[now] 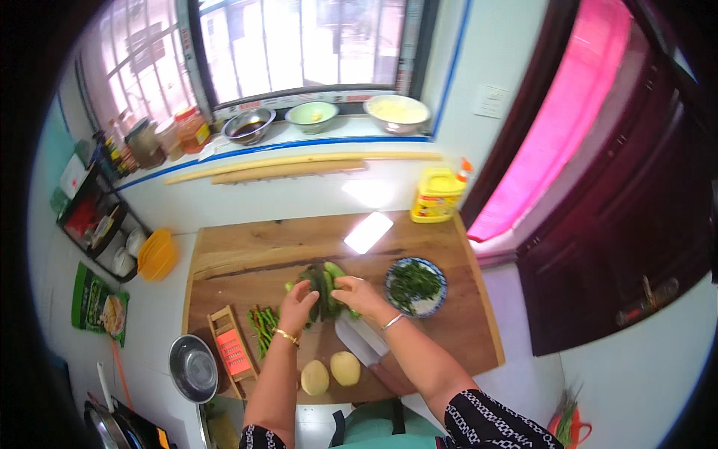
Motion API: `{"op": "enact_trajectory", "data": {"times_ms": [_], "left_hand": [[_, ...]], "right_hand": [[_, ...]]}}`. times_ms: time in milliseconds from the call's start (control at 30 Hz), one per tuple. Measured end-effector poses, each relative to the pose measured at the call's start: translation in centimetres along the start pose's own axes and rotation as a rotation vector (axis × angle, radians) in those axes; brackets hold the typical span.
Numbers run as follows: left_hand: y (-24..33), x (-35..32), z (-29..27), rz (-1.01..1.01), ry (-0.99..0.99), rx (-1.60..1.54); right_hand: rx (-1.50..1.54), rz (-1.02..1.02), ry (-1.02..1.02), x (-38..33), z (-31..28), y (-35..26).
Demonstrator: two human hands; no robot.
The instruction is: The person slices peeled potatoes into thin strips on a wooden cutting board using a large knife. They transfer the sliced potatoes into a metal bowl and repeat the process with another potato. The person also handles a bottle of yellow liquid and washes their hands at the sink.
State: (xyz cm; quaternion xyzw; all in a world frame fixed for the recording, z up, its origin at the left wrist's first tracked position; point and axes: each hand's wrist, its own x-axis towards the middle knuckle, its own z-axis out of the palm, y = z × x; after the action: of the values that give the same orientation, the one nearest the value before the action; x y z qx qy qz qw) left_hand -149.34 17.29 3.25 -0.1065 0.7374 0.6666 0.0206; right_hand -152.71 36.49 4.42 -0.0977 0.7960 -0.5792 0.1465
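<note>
A wooden bench (224, 288) with green vegetables (326, 286) between two hands, mid-frame.
The knife (360, 340) slants across the lower centre, handle toward the bottom edge; the grater (233, 352) leans at lower left; a blue-rimmed plate (444, 288) of chopped greens (415, 284) sits right of centre. The vegetables lie bunched at centre. On their left, the left hand (298, 301) has its fingers half curled; on their right, the right hand (362, 296) has its fingers curved inward; whether either grips anything, I cannot tell. Thin peppers (262, 328) lie beside the grater, and two pale potatoes (315, 378) at bottom centre.
</note>
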Motion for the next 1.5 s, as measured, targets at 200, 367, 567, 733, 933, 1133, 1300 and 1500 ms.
{"op": "enact_trajectory", "data": {"times_ms": [200,367,567,733,933,1133,1300,1500], "left_hand": [[0.8,-6.5,2.8,0.1,-0.117,0.745],[2.6,-8.0,4.8,-0.04,-0.111,0.088],[9.0,-9.1,13.9,-0.159,-0.136,-0.352],[9.5,-6.3,23.5,-0.169,-0.125,-0.598],[10.7,-5.0,29.1,-0.191,0.002,-0.62],[11.3,-6.7,29.1,-0.186,0.188,-0.639],[10.0,-8.7,27.8,-0.145,0.308,-0.747],[10.0,-11.3,27.3,-0.187,0.359,-0.729]], "right_hand": [[-0.741,0.014,-0.34,-6.0,-1.3,-0.8],[-0.056,0.045,-0.111,-8.8,-5.7,0.4],[0.109,-0.042,0.073,-4.8,-22.3,-3.0],[0.417,-0.137,0.266,0.3,-36.9,-7.0],[0.497,-0.117,0.342,6.8,-47.4,-11.7],[0.476,-0.129,0.366,12.9,-49.7,-14.6],[0.469,-0.236,0.31,15.3,-49.0,-14.0],[0.445,-0.171,0.15,12.4,-44.9,-14.1]]}}
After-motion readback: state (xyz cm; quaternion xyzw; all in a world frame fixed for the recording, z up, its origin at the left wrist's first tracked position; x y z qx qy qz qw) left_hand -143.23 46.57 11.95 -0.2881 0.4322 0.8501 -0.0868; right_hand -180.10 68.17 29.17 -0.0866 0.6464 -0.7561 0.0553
